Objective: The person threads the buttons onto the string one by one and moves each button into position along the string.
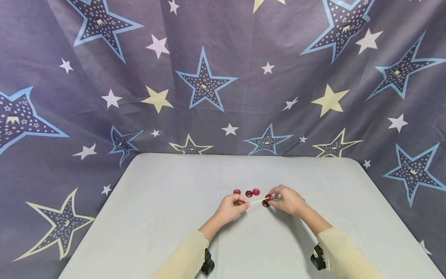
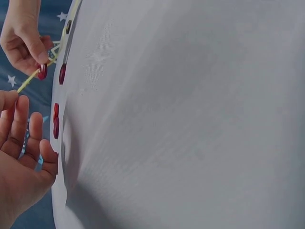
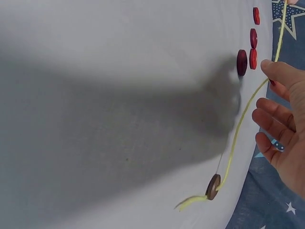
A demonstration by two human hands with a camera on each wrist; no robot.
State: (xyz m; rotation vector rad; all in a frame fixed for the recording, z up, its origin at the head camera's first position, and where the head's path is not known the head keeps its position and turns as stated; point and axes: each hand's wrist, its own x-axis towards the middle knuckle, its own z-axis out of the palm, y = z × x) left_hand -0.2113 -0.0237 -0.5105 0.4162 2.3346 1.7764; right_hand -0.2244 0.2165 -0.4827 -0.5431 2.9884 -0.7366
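Note:
My right hand (image 1: 286, 199) pinches a dark red button (image 2: 42, 71) between thumb and fingertip, its other fingers loosely bent. A yellow string (image 1: 258, 201) runs from that button to my left hand (image 1: 232, 208), which pinches it at the fingertips. On the other side of my right hand, the string hangs down to a brown button (image 3: 213, 186) threaded near its frayed end, seen in the right wrist view. Just below the held button, another dark red button (image 3: 242, 62) lies on the table.
Behind my hands, a red button (image 1: 237, 191), a dark red button (image 1: 249, 193) and a brighter red button (image 1: 256, 192) lie on the white-covered table (image 1: 167, 217). A star-patterned curtain (image 1: 223, 77) hangs at the back and sides. Both sleeves carry black wrist devices (image 1: 207, 262).

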